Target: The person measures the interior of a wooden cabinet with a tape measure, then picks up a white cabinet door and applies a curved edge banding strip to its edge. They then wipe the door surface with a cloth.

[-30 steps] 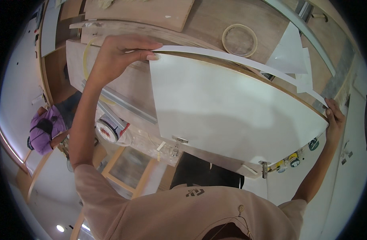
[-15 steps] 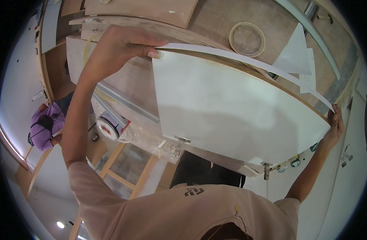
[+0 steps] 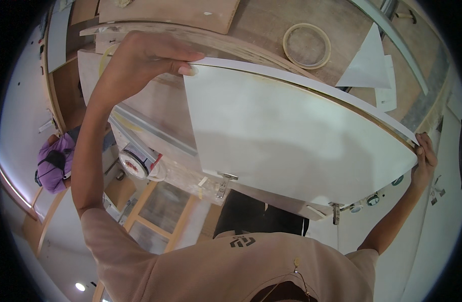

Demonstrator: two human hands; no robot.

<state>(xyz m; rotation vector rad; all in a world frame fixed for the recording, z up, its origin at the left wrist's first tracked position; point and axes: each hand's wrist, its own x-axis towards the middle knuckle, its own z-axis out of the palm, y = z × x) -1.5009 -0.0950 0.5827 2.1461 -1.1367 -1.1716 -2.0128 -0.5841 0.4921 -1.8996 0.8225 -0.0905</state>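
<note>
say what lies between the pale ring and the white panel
In the head view, a white strip and part of a wooden board lie between ring and panel.

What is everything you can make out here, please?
board: 1, white, centre
strip: 1, white, along board's far edge
hinges: 2, silver, board's near edge
ring: 1, cream, beyond strip
triangular sheet: 1, white, upper right
rails: at least 2, grey, left of board
tub: 1, white, beside rails
frame: 1, brown, below tub
co-worker: 1, in purple, far left
shirt: 1, beige, bottom
left hand: 1, bare, at strip's left end
right hand: 1, bare, at strip's right end
</note>
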